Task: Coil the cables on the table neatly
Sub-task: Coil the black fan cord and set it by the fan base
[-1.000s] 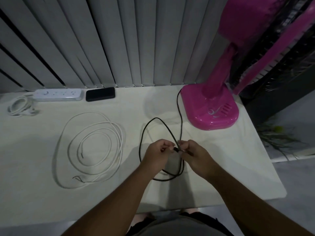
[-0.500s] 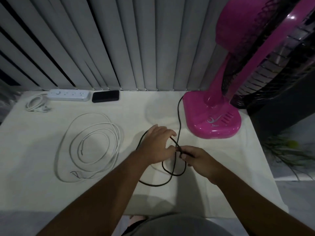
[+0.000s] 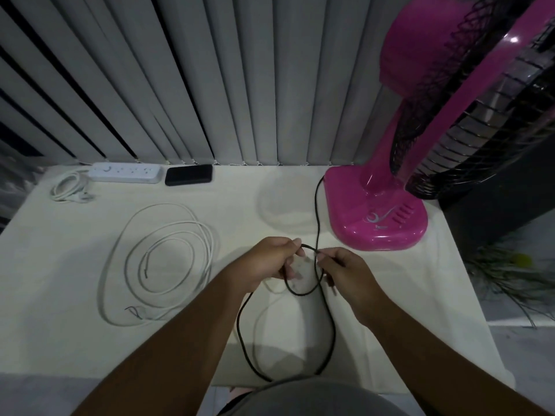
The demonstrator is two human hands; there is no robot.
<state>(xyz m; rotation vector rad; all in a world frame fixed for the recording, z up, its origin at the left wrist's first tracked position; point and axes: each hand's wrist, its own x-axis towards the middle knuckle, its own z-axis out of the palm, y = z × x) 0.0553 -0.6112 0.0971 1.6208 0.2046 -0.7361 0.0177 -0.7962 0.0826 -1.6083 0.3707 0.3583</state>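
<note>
Open table [image 3: 75,280] is found at the left edge and between the white cable coil [image 3: 162,262] and the hands. The right side is blocked by the pink fan base [image 3: 375,211]; the back edge by the power strip [image 3: 126,172] and phone [image 3: 188,174].

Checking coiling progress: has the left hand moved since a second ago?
Yes. The left hand now sits farther from the white cable and nearer the pink fan base, pinching the black cable beside the right hand.
</note>
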